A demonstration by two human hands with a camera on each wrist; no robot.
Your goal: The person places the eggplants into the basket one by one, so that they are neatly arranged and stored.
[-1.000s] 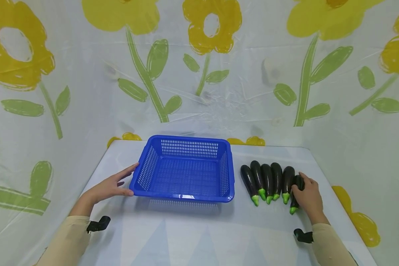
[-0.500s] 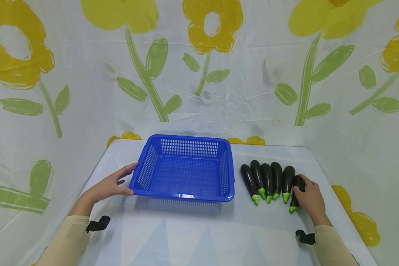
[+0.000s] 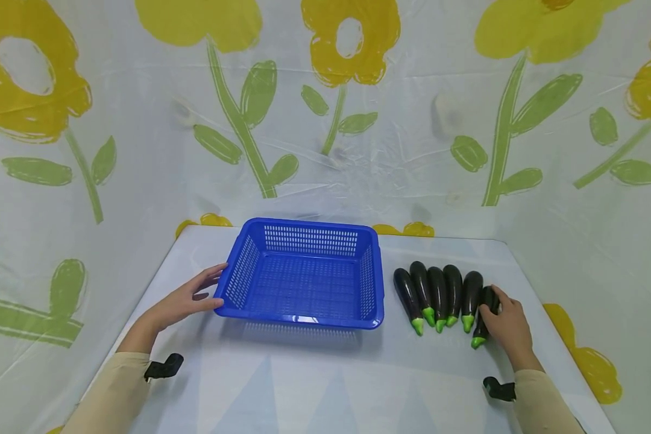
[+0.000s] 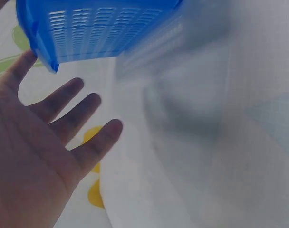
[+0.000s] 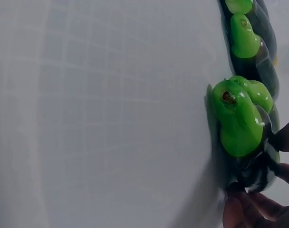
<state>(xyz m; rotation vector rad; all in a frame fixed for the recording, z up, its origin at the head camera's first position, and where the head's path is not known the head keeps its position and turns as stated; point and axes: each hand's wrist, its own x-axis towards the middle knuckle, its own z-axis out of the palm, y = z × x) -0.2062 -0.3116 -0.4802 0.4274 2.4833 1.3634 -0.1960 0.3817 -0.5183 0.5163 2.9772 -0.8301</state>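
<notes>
A blue plastic basket (image 3: 309, 283) with slotted walls stands on the white table, its floor bare. My left hand (image 3: 181, 300) is at its left side, fingers spread and fairly straight, with the index fingertip and thumb at the rim. In the left wrist view the basket's corner (image 4: 47, 52) is by one fingertip, and the other fingers point past it. To the right, several dark eggplants (image 3: 436, 295) lie side by side, green stem ends toward me. My right hand (image 3: 507, 322) grips the rightmost eggplant (image 5: 239, 118) between thumb and fingers; part of it is hidden behind the hand.
The white table (image 3: 325, 374) ends at the back against a hanging cloth (image 3: 390, 157) printed with yellow flowers. Its right edge runs close beyond my right hand. Black wrist cameras (image 3: 164, 366) sit on both sleeves.
My left thumb has moved up and right onto the basket's near-left corner. My right hand has shifted slightly right, still on the same eggplant. The basket and the other eggplants stay in place.
</notes>
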